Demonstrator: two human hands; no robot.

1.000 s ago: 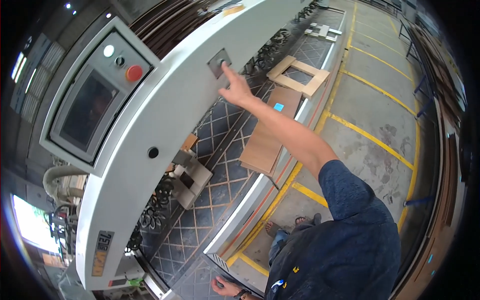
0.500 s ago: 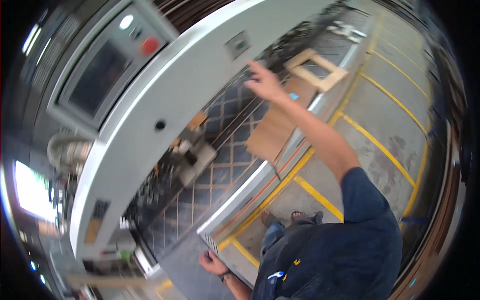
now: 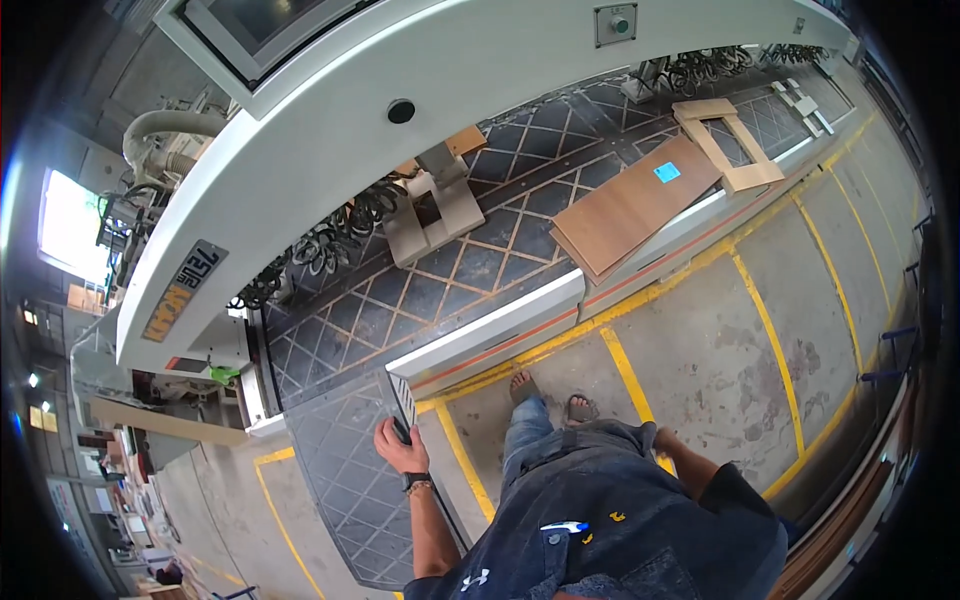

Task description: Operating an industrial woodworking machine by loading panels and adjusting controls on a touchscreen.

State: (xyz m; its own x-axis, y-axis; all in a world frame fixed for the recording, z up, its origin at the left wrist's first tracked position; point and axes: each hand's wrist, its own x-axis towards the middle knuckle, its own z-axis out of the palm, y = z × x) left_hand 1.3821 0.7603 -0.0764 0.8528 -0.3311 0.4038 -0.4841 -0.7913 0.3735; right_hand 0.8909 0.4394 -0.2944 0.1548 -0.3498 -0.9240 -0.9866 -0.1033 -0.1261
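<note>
Beside the machine bed (image 3: 480, 270), we are seeing the left hand (image 3: 398, 447) gripping, fingers curled, the bed's ribbed corner guard (image 3: 402, 398); beyond it, a wooden panel (image 3: 635, 205) is lying on the bed. We cannot tell the right hand's state.

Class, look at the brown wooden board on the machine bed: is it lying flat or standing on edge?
Lying flat: the board shows its broad face upward on the machine bed.

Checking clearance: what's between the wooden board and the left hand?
Head view: gridded machine bed and white rail lie between wooden board and left hand.
</note>
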